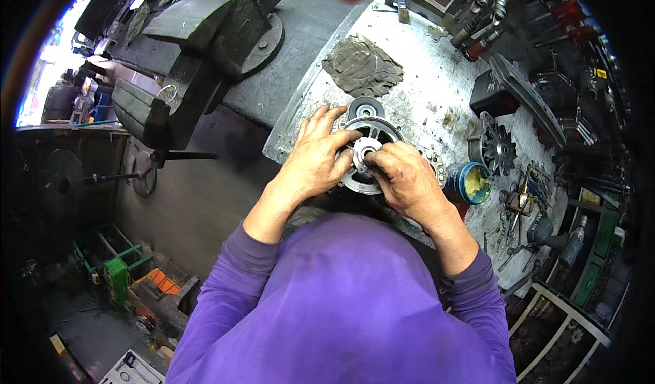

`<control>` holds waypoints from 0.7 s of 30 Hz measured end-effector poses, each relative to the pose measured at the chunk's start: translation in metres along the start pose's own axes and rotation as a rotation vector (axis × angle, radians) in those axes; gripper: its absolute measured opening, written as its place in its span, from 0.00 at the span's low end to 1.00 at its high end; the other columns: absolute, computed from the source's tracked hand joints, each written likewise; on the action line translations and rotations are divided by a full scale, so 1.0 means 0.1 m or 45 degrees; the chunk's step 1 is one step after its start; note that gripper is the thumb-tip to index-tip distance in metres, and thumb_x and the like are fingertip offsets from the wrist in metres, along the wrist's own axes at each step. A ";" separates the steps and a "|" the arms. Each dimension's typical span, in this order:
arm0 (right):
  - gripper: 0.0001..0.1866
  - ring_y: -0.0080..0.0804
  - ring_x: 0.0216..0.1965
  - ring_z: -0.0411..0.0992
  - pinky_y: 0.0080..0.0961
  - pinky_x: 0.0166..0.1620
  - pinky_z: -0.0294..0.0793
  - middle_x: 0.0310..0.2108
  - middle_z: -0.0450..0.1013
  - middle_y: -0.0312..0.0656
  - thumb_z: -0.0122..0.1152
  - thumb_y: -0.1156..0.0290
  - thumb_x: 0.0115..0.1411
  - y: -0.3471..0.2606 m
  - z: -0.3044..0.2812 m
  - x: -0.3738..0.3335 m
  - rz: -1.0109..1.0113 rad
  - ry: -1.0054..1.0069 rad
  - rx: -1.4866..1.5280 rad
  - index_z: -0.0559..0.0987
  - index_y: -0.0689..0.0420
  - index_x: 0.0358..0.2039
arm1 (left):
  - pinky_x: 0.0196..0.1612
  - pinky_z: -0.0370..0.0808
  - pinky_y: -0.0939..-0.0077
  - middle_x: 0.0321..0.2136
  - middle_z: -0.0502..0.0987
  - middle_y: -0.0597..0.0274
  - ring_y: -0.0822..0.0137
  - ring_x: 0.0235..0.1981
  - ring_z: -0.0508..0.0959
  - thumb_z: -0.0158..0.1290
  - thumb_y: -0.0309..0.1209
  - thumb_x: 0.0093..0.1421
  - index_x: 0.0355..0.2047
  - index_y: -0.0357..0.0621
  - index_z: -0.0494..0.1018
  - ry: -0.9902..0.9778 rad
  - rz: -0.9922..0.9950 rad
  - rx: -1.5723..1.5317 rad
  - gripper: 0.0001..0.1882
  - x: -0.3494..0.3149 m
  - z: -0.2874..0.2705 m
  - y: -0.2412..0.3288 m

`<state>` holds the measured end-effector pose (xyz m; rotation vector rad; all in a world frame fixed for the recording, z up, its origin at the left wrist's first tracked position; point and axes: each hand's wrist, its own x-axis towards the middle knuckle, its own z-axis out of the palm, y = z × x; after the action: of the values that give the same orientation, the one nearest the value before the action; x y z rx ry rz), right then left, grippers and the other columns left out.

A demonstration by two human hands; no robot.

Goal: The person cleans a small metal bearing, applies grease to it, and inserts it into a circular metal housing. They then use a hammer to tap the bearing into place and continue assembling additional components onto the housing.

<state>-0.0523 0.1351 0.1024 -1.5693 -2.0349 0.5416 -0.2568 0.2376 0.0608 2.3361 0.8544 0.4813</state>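
A round metal alternator housing [361,185] with open spokes lies at the bench's near edge, between my hands. Over its centre sits a light metal retaining plate [368,144] with a round hole. My left hand [316,153] has its thumb and index finger against the plate's left side, the other fingers stretched out over the housing's rim. The fingers of my right hand [405,178] are pinched together at the plate's right side; whatever they hold is hidden. Just beyond the housing is a dark pulley [366,108]. Right of my right hand stands a blue tub of yellowish grease [475,183].
A crumpled grey glove [362,65] lies farther back on the metal-topped bench [430,56]. A large vise [198,50] stands at left. To the right are a finned rotor [500,149], a black case [492,94] and loose tools [522,203]. A brush [403,10] lies at the back.
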 end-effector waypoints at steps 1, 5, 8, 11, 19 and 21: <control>0.13 0.50 0.42 0.77 0.42 0.47 0.77 0.38 0.78 0.47 0.70 0.79 0.56 -0.01 0.02 0.00 -0.008 0.008 -0.035 0.83 0.59 0.43 | 0.76 0.57 0.43 0.70 0.67 0.42 0.34 0.75 0.58 0.60 0.29 0.64 0.55 0.47 0.81 0.029 0.014 -0.028 0.19 -0.01 0.03 -0.01; 0.13 0.49 0.42 0.73 0.42 0.47 0.73 0.38 0.73 0.44 0.70 0.78 0.55 -0.08 0.05 0.03 0.003 -0.004 -0.161 0.84 0.57 0.42 | 0.76 0.58 0.43 0.68 0.69 0.42 0.33 0.74 0.60 0.60 0.28 0.63 0.54 0.47 0.82 0.098 0.063 -0.056 0.18 -0.01 0.09 -0.07; 0.13 0.46 0.44 0.72 0.41 0.49 0.71 0.39 0.73 0.43 0.68 0.77 0.54 -0.17 0.07 0.06 -0.010 -0.056 -0.296 0.84 0.58 0.42 | 0.76 0.59 0.43 0.67 0.70 0.42 0.33 0.73 0.61 0.60 0.28 0.62 0.53 0.46 0.82 0.128 0.067 -0.092 0.18 -0.02 0.11 -0.08; 0.07 0.39 0.43 0.73 0.38 0.48 0.71 0.38 0.74 0.40 0.62 0.70 0.56 -0.23 0.07 0.09 -0.159 -0.074 -0.537 0.83 0.58 0.33 | 0.76 0.59 0.42 0.66 0.71 0.42 0.33 0.73 0.62 0.59 0.27 0.61 0.53 0.45 0.82 0.152 0.083 -0.110 0.19 -0.01 0.12 -0.10; 0.05 0.39 0.42 0.72 0.37 0.46 0.70 0.36 0.73 0.40 0.64 0.70 0.55 -0.31 0.06 0.11 -0.119 -0.117 -0.600 0.82 0.56 0.30 | 0.76 0.59 0.43 0.65 0.72 0.42 0.33 0.73 0.62 0.55 0.22 0.60 0.52 0.45 0.82 0.189 0.113 -0.095 0.20 -0.01 0.18 -0.14; 0.05 0.40 0.43 0.72 0.38 0.47 0.69 0.37 0.72 0.41 0.63 0.71 0.55 -0.33 0.09 0.10 -0.049 -0.141 -0.600 0.81 0.55 0.32 | 0.76 0.59 0.43 0.65 0.72 0.42 0.34 0.72 0.63 0.54 0.22 0.60 0.52 0.45 0.82 0.186 0.111 -0.107 0.20 -0.01 0.18 -0.13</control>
<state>-0.0847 0.1370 0.1166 -1.7848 -2.3957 0.1367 -0.2546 0.2377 0.0386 2.2897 0.7853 0.7186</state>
